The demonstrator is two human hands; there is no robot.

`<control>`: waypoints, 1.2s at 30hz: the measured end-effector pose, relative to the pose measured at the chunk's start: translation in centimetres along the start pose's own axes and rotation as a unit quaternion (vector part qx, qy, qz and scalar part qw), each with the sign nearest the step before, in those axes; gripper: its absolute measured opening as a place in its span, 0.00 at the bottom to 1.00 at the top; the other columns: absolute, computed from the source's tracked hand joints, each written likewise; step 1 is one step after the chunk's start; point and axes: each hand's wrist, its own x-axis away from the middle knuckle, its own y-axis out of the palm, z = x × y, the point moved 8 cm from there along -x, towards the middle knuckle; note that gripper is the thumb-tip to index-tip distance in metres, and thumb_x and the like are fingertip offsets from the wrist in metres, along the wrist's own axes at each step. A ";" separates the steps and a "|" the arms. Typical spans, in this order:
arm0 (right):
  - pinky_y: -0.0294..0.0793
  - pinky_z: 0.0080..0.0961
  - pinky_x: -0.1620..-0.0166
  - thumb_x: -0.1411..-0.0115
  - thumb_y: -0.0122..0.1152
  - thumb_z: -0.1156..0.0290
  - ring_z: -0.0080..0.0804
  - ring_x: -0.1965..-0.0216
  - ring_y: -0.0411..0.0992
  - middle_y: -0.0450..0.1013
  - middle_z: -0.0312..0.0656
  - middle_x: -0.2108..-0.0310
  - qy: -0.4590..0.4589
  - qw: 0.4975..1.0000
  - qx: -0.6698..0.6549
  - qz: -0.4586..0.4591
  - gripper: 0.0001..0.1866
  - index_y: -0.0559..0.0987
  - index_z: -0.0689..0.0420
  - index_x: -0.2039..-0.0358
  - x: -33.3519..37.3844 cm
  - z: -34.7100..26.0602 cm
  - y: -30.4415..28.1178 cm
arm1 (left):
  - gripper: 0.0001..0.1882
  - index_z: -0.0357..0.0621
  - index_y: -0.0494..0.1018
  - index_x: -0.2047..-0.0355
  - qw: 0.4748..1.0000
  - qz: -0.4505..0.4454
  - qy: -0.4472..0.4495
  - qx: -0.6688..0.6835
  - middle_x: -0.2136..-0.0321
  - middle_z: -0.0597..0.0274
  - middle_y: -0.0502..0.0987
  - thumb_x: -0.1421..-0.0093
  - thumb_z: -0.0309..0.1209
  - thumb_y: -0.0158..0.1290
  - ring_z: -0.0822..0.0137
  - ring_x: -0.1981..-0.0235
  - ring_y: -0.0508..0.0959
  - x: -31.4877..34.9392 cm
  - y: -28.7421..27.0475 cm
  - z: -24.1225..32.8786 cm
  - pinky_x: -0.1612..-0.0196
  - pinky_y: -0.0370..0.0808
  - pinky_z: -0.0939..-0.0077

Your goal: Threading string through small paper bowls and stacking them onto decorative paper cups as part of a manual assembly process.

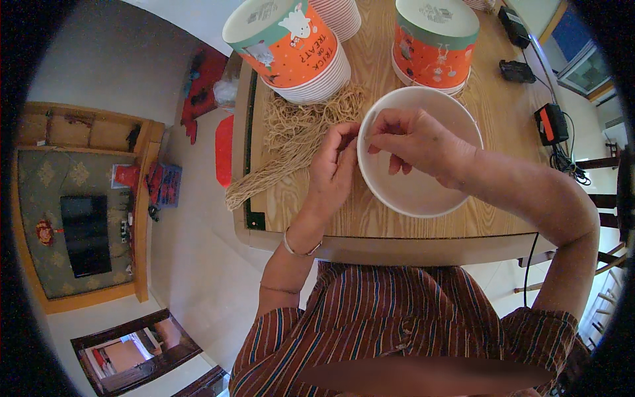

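Note:
In front of me a white paper bucket (436,206) sits near the table's front edge, its open mouth facing up at me. My left hand (333,169) is closed against the bucket's left side, with the fingertips at the rim. Over the mouth reaches my right hand (423,142), its thumb and fingers pinched just inside the left rim. What the pinch holds, if anything, is too small to make out. Beside my left hand lies a loose bundle of tan twine (284,155), spread toward the table's left edge.
Upside-down stacks of orange and green printed paper buckets stand beyond, one at left (297,63) and one at right (433,63). Black adapters (517,71) and a black-and-orange box (552,124) with cables line the wooden table's (509,178) right side. A red stool (225,152) stands left.

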 end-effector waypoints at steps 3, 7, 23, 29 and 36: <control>0.71 0.20 0.76 0.38 0.56 0.68 0.21 0.79 0.71 0.74 0.35 0.74 0.024 1.000 0.009 0.009 0.08 0.78 0.59 0.65 0.1 0.0 0.1 | 0.11 0.37 0.68 0.52 1.000 0.006 0.002 -0.012 0.60 0.59 0.75 0.34 0.23 0.45 0.71 0.58 0.75 0.1 -0.1 0.1 0.53 0.72 0.76; 0.70 0.18 0.76 0.38 0.56 0.68 0.18 0.79 0.70 0.73 0.34 0.75 0.015 1.000 -0.006 0.005 0.07 0.78 0.58 0.66 0.2 -0.6 0.4 | 0.10 0.38 0.69 0.53 0.998 0.016 0.035 -0.057 0.62 0.56 0.76 0.36 0.20 0.46 0.67 0.60 0.77 0.2 -0.3 0.5 0.55 0.74 0.73; 0.72 0.19 0.77 0.39 0.56 0.70 0.21 0.79 0.72 0.74 0.36 0.73 0.026 0.999 -0.023 -0.007 0.07 0.78 0.59 0.65 -0.1 -0.1 0.6 | 0.08 0.40 0.71 0.58 0.948 0.041 0.125 -0.290 0.67 0.48 0.77 0.39 0.23 0.49 0.53 0.65 0.80 0.6 0.0 3.2 0.61 0.75 0.65; 0.73 0.20 0.76 0.40 0.57 0.70 0.22 0.79 0.72 0.75 0.36 0.74 0.025 1.000 -0.003 -0.011 0.07 0.78 0.60 0.65 0.0 0.1 0.7 | 0.05 0.39 0.68 0.59 0.985 0.081 -0.017 -0.153 0.69 0.56 0.76 0.33 0.25 0.45 0.65 0.69 0.78 0.6 -0.7 0.1 0.64 0.75 0.69; 0.72 0.20 0.76 0.40 0.57 0.70 0.22 0.79 0.72 0.74 0.37 0.75 0.040 0.999 -0.003 -0.010 0.07 0.78 0.61 0.67 0.1 0.0 0.7 | 0.07 0.41 0.69 0.61 0.980 0.112 -0.059 0.157 0.64 0.62 0.75 0.31 0.30 0.42 0.72 0.64 0.75 0.4 -1.4 -1.3 0.57 0.73 0.75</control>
